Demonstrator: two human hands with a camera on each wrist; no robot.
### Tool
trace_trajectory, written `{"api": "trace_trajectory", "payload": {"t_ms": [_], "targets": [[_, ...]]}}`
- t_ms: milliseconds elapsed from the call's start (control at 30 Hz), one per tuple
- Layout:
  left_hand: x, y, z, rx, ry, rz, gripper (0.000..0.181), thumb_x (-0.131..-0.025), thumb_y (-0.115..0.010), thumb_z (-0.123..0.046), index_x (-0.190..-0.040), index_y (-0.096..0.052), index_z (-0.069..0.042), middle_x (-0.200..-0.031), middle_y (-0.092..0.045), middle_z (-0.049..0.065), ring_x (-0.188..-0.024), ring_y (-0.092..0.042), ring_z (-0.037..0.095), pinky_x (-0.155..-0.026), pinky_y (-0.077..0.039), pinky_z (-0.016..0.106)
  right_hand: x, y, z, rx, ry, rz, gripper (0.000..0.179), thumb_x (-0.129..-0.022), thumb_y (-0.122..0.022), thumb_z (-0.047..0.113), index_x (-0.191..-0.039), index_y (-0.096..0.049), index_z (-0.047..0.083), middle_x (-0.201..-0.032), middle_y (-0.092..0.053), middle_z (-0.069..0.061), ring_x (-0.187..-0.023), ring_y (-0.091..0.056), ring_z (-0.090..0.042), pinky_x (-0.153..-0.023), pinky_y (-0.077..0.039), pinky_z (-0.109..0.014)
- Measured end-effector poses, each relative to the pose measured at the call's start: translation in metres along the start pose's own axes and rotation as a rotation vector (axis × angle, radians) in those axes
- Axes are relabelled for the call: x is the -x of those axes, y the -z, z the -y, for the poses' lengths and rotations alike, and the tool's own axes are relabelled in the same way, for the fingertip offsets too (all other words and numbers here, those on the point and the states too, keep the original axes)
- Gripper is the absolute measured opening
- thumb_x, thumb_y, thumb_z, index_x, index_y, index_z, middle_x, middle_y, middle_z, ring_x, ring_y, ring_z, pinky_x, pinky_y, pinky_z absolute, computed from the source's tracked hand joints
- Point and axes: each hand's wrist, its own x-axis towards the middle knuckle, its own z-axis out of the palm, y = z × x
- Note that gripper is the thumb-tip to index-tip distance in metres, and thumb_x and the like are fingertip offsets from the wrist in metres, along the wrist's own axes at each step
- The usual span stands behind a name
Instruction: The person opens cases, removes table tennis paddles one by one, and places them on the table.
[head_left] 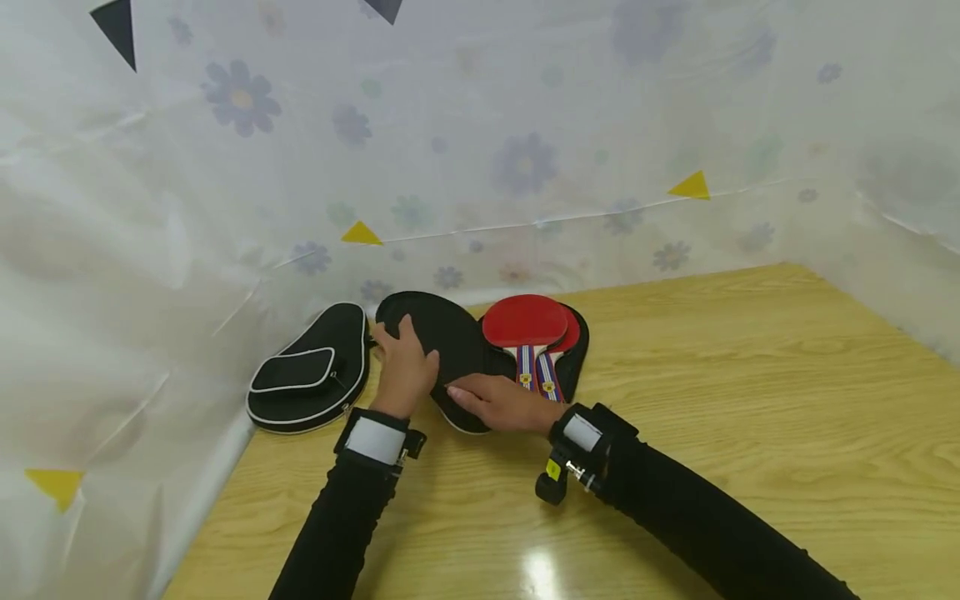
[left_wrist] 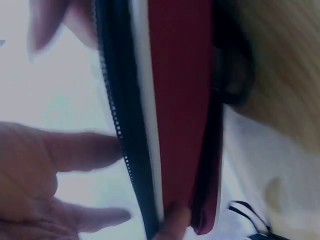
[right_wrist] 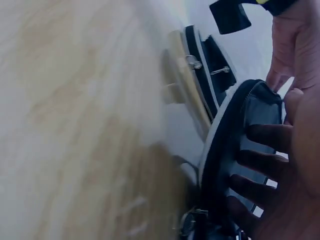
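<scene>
An unzipped black paddle case [head_left: 457,333] lies spread at the back of the table, its left half raised off the tabletop. My left hand [head_left: 406,371] grips the far-left part of that half. In the left wrist view its fingers meet the zipper rim, beside a dark red side [left_wrist: 180,110] with white piping. My right hand [head_left: 513,404] holds the near edge of the same half. Its fingers [right_wrist: 257,162] lie along the black face in the right wrist view. Two red table tennis paddles [head_left: 525,321] overlap on the right half, handles towards me.
A second black case [head_left: 348,333] with white piping and a small front pocket [head_left: 292,371] stands to the left, against the sheet. Floral white sheeting [head_left: 480,150] walls the back and sides of the wooden table [head_left: 750,400].
</scene>
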Motion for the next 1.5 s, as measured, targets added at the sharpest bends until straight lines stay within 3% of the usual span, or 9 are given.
{"api": "trace_trajectory", "payload": {"t_ms": [200, 333, 633, 933, 1033, 1133, 1300, 1367, 1500], "targets": [[-0.004, -0.007, 0.021, -0.178, 0.102, 0.188, 0.074, -0.095, -0.071, -0.022, -0.147, -0.034, 0.017, -0.148, -0.019, 0.047, -0.135, -0.022, 0.068, -0.105, -0.035, 0.067, 0.001, -0.008, 0.000, 0.076, 0.033, 0.090, 0.046, -0.112, -0.037, 0.027, -0.140, -0.057, -0.002, -0.144, -0.054, -0.021, -0.135, -0.050, -0.035, -0.110, -0.041, -0.047], [-0.006, -0.015, 0.033, -0.285, 0.111, 0.290, 0.081, -0.090, -0.078, -0.031, -0.144, -0.040, 0.016, -0.145, -0.030, 0.046, -0.135, -0.026, 0.065, -0.110, -0.027, 0.069, 0.002, -0.009, 0.001, 0.094, 0.019, 0.140, 0.043, -0.112, -0.037, 0.025, -0.139, -0.058, -0.001, -0.144, -0.053, -0.020, -0.135, -0.050, -0.034, -0.110, -0.041, -0.045], [-0.009, -0.020, 0.039, -0.399, 0.107, 0.420, 0.103, -0.081, -0.084, -0.044, -0.153, -0.033, 0.009, -0.153, -0.016, 0.046, -0.145, -0.007, 0.062, -0.117, -0.015, 0.066, 0.005, -0.009, 0.001, 0.156, 0.012, 0.179, 0.040, -0.110, -0.042, 0.021, -0.141, -0.057, -0.001, -0.147, -0.049, -0.024, -0.137, -0.047, -0.037, -0.111, -0.040, -0.045], [-0.020, -0.024, 0.034, -0.445, 0.097, 0.503, 0.111, -0.083, -0.082, -0.046, -0.160, -0.018, 0.001, -0.157, -0.007, 0.043, -0.140, -0.021, 0.064, -0.108, -0.033, 0.066, 0.012, -0.003, 0.000, 0.185, 0.026, 0.175, 0.038, -0.109, -0.047, 0.019, -0.140, -0.058, 0.000, -0.145, -0.052, -0.019, -0.134, -0.051, -0.032, -0.110, -0.041, -0.044], [-0.022, -0.028, 0.027, -0.476, 0.124, 0.520, 0.110, -0.083, -0.081, -0.046, -0.161, -0.017, -0.003, -0.158, -0.006, 0.042, -0.138, -0.023, 0.065, -0.107, -0.035, 0.068, 0.015, 0.001, 0.002, 0.190, 0.043, 0.133, 0.034, -0.106, -0.053, 0.018, -0.134, -0.062, 0.000, -0.135, -0.059, -0.016, -0.124, -0.057, -0.029, -0.104, -0.046, -0.041], [-0.023, -0.029, 0.022, -0.491, 0.142, 0.538, 0.111, -0.084, -0.081, -0.047, -0.162, -0.015, -0.004, -0.158, -0.005, 0.042, -0.138, -0.022, 0.066, -0.108, -0.033, 0.067, 0.016, 0.006, 0.007, 0.226, 0.038, -0.024, 0.031, -0.102, -0.060, 0.017, -0.126, -0.066, -0.001, -0.120, -0.063, -0.015, -0.109, -0.061, -0.028, -0.094, -0.051, -0.040], [-0.022, -0.027, 0.018, -0.489, 0.148, 0.531, 0.111, -0.084, -0.080, -0.049, -0.162, -0.014, -0.004, -0.157, -0.004, 0.043, -0.137, -0.022, 0.067, -0.109, -0.032, 0.067, 0.016, 0.023, 0.008, 0.424, -0.185, -0.401, 0.037, -0.094, -0.072, 0.020, -0.118, -0.063, -0.007, -0.103, -0.059, -0.021, -0.086, -0.061, -0.031, -0.076, -0.055, -0.044], [-0.022, -0.027, 0.018, -0.481, 0.155, 0.529, 0.111, -0.084, -0.080, -0.048, -0.162, -0.014, -0.004, -0.157, -0.003, 0.042, -0.137, -0.021, 0.067, -0.109, -0.033, 0.066, 0.017, 0.031, 0.005, 0.466, -0.319, -0.439, 0.042, -0.093, -0.074, 0.022, -0.118, -0.059, -0.008, -0.102, -0.058, -0.024, -0.080, -0.063, -0.033, -0.071, -0.057, -0.046], [-0.019, -0.027, 0.017, -0.475, 0.172, 0.542, 0.111, -0.085, -0.080, -0.047, -0.162, -0.013, -0.005, -0.158, -0.002, 0.041, -0.138, -0.020, 0.066, -0.109, -0.033, 0.066, 0.020, 0.038, -0.002, 0.452, -0.492, -0.350, 0.044, -0.095, -0.072, 0.026, -0.116, -0.056, -0.009, -0.091, -0.060, -0.021, -0.066, -0.064, -0.031, -0.061, -0.057, -0.045]]}}
